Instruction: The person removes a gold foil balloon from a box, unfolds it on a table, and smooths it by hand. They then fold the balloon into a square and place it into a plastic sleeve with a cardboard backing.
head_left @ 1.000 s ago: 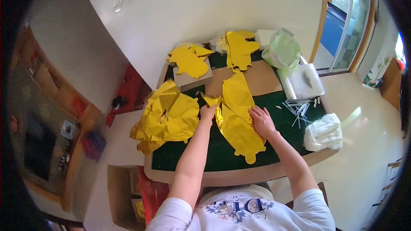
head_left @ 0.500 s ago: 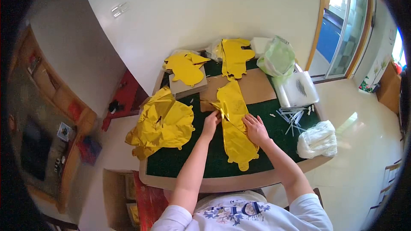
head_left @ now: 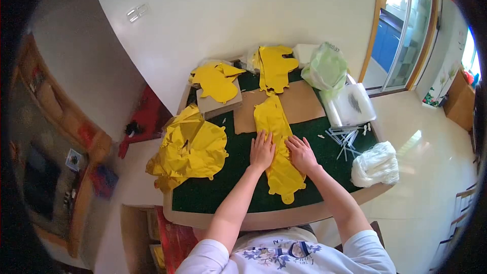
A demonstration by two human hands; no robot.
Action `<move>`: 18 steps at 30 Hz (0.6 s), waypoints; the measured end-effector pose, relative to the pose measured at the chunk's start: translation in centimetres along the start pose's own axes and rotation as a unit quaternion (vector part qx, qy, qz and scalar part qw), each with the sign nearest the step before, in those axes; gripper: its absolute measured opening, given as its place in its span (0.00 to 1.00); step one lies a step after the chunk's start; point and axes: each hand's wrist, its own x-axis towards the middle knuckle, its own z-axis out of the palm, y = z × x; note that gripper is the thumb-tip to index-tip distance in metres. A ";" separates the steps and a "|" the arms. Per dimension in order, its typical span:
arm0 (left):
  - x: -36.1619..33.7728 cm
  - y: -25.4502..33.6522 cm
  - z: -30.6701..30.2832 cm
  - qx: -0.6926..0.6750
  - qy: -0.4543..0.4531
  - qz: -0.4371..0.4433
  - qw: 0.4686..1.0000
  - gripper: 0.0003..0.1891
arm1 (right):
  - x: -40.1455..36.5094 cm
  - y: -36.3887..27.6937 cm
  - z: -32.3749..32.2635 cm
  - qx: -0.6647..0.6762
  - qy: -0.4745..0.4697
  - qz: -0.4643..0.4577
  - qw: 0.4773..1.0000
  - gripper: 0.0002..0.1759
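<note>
Bright daylight enters from the glass door [head_left: 406, 25] at right, glaring off the floor; fisheye edges are dark and blurred.

The flat foil balloon [head_left: 278, 122] is shiny golden yellow, and so are the crumpled foil heap [head_left: 190, 147] and the foil pieces [head_left: 274, 66] at the far edge. The table top [head_left: 223, 187] is dark green with a tan wooden rim [head_left: 264, 217]. The cardboard sheet [head_left: 304, 102] is brown, one plastic bag [head_left: 327, 68] pale green, the other bag [head_left: 376, 165] white, the straws [head_left: 346, 137] white, and the T-shirt [head_left: 284, 253] white with a blue print
</note>
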 end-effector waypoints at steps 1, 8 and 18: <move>0.0 0.0 0.1 0.010 -0.003 -0.003 1.000 0.26 | 0.0 0.0 0.0 0.001 -0.002 0.000 1.000 0.26; 0.1 0.1 0.1 0.020 -0.039 -0.001 0.999 0.27 | 0.2 0.1 0.1 0.004 -0.003 0.000 1.000 0.24; 0.2 0.3 -0.4 0.013 -0.047 -0.013 0.999 0.27 | 7.9 3.2 0.9 0.258 0.066 0.281 0.922 0.12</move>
